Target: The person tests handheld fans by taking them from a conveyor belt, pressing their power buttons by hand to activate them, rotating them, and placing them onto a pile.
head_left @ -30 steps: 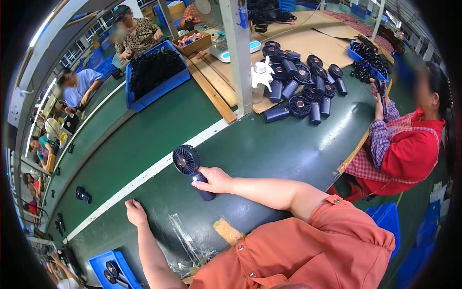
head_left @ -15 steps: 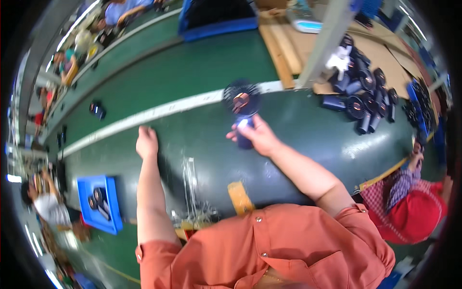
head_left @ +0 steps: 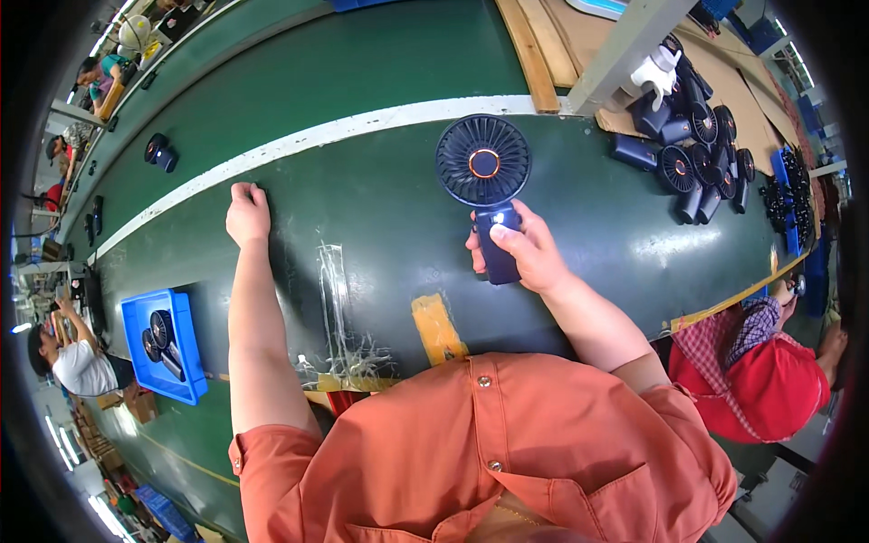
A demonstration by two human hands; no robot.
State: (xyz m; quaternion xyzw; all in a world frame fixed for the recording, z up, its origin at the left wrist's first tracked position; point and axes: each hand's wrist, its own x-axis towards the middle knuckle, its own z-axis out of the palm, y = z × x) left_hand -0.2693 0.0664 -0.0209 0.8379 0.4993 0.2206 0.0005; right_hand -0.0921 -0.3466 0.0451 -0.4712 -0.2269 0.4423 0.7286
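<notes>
The right hand (head_left: 520,258) has its grip closed round the handle of a dark blue handheld fan (head_left: 484,172), held upright above the green counter (head_left: 380,208), thumb on its lit button. The left hand (head_left: 247,213) rests flat near the white stripe (head_left: 344,131), holding nothing. A pile of similar fans (head_left: 692,149) lies at the far right edge; a blue tray (head_left: 186,362) sits at the near left.

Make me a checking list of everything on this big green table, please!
Surface: green belt with a white stripe.
Job's things: dark blue handheld fan, lit ring at its middle.
Clutter: pile of dark fans at right; blue tray with fans at left; lone fan far left; yellow tape patch.
Hands: right hand grips the fan's handle; left hand rests flat on the belt, fingers closed.
Cables: nothing seen.
Surroundings: other workers seated along the line.
</notes>
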